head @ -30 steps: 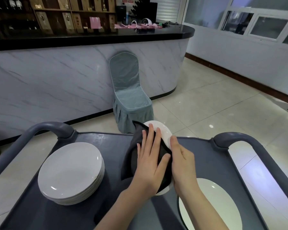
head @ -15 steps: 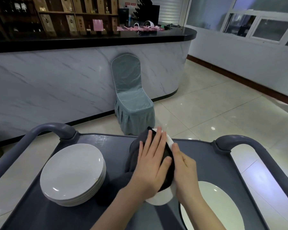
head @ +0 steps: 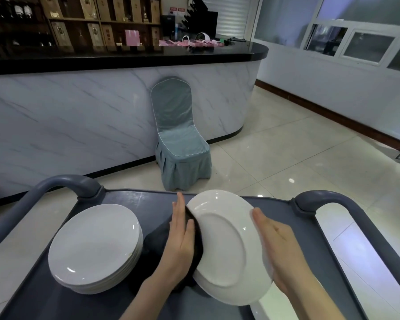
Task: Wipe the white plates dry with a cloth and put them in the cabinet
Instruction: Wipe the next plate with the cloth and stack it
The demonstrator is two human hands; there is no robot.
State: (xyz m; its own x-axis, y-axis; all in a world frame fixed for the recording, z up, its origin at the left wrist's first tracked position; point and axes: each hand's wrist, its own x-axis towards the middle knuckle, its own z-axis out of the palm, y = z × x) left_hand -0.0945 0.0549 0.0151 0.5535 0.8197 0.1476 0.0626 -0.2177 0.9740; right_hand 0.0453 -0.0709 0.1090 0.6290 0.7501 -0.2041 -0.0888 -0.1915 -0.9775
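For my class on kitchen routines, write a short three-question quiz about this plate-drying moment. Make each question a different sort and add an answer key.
1. True or false: the held plate is tilted, with its underside towards the camera.
2. Which hand presses the dark cloth against that plate? A) left B) right C) neither
3. On the cart, where is the stack of plates relative to the held plate?

Key
1. True.
2. A. The left hand presses it with straight fingers, and the right hand holds the opposite rim.
3. To its left, lying flat on the cart.
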